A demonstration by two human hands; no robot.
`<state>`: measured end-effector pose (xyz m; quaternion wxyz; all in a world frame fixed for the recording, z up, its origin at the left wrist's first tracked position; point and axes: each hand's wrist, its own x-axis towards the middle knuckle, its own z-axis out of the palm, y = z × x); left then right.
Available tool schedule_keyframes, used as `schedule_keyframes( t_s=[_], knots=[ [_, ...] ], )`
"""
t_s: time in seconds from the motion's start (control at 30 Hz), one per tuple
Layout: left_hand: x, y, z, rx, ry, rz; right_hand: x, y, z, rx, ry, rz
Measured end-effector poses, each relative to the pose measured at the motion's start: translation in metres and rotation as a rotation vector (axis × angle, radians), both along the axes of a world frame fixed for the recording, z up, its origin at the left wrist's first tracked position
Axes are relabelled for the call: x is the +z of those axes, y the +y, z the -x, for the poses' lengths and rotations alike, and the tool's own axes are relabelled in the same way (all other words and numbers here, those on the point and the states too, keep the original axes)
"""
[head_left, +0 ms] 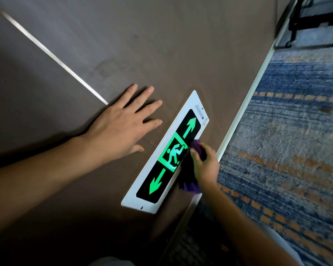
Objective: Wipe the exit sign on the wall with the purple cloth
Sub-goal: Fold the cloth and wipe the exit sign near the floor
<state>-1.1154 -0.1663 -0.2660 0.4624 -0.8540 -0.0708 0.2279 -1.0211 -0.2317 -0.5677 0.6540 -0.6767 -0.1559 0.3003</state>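
The exit sign carries no readable words, only a glowing green running figure in a frame between two green arrows. It sits low on the brown wall, just above the pale baseboard and blue-and-orange carpet. The right hand holds the bunched purple cloth in its grip against the sign's lower edge. The left hand lies flat on the wall beside the sign, fingers spread.

Two bare forearms in view, no sleeves reaching the wrists. Left hand: no ring, watch or band; nails short and unpainted. Right hand: likewise no jewellery or glove, wrist bare. Pale fabric shows at the bottom edge, too little to identify.
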Motion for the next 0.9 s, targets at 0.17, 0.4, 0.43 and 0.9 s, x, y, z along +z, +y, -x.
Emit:
schedule_keyframes(
  t_s=[0.17, 0.4, 0.43, 0.9],
  knots=[
    [-0.008, 0.006, -0.007, 0.013, 0.012, -0.035, 0.006, 0.032, -0.049, 0.004, 0.045, 0.000],
    [-0.008, 0.007, -0.008, 0.004, 0.031, -0.043, -0.002, -0.007, 0.051, 0.055, 0.125, 0.019],
    [-0.008, 0.007, -0.008, 0.003, 0.032, -0.044, -0.003, -0.015, 0.067, 0.062, 0.115, 0.008],
    [-0.010, 0.005, -0.009, 0.028, 0.022, -0.029, -0.009, -0.031, 0.088, 0.118, -0.047, 0.008]
  ],
)
